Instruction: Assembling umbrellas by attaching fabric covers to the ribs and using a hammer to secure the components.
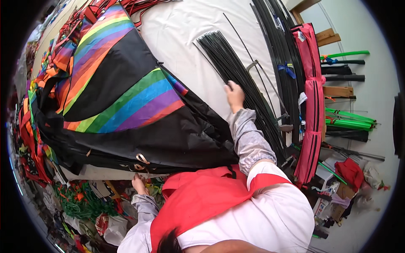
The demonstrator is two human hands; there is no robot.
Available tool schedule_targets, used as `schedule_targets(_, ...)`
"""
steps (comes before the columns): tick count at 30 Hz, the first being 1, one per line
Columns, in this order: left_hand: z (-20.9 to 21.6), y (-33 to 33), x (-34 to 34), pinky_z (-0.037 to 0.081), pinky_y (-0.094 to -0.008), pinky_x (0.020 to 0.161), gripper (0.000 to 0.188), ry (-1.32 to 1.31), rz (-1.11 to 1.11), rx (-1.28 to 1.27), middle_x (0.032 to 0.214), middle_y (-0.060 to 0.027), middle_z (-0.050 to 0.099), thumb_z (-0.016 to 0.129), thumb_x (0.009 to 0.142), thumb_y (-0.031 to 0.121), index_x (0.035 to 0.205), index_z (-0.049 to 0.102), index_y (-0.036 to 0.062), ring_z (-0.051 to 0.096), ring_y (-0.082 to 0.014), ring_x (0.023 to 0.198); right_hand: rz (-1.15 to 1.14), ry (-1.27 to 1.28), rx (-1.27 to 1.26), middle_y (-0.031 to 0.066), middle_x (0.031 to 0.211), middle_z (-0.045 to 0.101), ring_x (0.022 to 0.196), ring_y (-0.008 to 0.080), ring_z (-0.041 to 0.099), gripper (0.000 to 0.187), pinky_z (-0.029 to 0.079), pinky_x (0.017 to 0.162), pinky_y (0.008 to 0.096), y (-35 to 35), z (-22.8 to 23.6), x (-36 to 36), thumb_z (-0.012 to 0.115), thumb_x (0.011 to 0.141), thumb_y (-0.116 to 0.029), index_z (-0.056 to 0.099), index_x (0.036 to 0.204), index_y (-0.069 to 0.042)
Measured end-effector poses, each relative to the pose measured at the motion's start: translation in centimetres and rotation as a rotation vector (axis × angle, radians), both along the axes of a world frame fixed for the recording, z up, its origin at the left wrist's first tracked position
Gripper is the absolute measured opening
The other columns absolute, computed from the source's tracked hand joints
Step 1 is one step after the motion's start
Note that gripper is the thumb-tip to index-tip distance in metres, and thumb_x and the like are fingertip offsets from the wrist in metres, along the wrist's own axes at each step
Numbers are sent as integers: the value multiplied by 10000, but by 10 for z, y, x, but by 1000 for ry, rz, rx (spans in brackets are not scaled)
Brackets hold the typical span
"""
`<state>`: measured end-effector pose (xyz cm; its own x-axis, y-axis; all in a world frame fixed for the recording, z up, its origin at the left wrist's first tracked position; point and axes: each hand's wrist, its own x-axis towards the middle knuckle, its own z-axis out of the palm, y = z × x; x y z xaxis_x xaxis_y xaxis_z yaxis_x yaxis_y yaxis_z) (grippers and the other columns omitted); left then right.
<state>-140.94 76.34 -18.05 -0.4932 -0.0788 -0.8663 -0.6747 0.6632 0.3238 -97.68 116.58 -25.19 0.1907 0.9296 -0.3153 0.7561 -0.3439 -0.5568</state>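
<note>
A large kite (139, 63) of black fabric with rainbow stripes lies spread over the left part of the white-covered table. At its near edge, by the table's front, my left hand (139, 185) is closed on the black hem; the fingers are partly hidden. Small beige loops (142, 158) show on the fabric just above that hand. My right hand (235, 97) reaches forward to a thick bundle of thin black rods (249, 92). Its fingers are pinched at the bundle's left side, where one rod stands slightly apart from the others.
A hacksaw-like metal frame (270, 88) rests across the rods. Further right lie longer black rods (280, 46) and a long pink bag (312, 105). Green tubes (350, 122) stick out beyond it. More colourful kites (50, 84) are heaped at left; green netting and bags (84, 202) lie below the table.
</note>
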Motion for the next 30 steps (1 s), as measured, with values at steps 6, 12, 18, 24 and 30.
schedule_targets(6,67,19,103,438,-201,583,307,317,32,164,855,-52,639,521,988,282,1114,565,5,561,-98,670,241,-571,-150,134,1091,626,1006,352,588,329,472,867,442,-20,-59,157,604,855,-214,614,1165,-106)
schedule_targets(12,105,58,182,457,-196,640,299,223,116,320,939,-84,645,551,974,220,1166,560,-9,586,-108,754,406,-485,-113,96,887,654,836,326,621,260,470,731,425,-22,-42,157,613,849,-345,630,949,-106)
schedule_targets(18,110,66,178,477,-205,673,282,245,143,427,942,-103,645,562,964,176,1172,547,-14,598,-127,766,452,-348,110,104,865,644,789,314,612,178,468,715,416,-32,-17,157,579,901,-237,618,942,-68)
schedule_targets(24,73,75,111,506,-230,691,252,313,128,563,937,-117,641,585,945,135,1121,557,-43,619,-147,768,357,285,192,61,831,646,701,186,574,130,456,663,300,-112,157,41,547,944,-92,635,1023,-38)
schedule_targets(30,35,94,48,499,-221,678,271,422,127,475,925,-120,641,654,857,78,1082,577,-51,622,-162,743,320,443,-260,12,794,616,678,87,501,126,404,641,209,-234,191,40,544,928,-38,635,1014,-20)
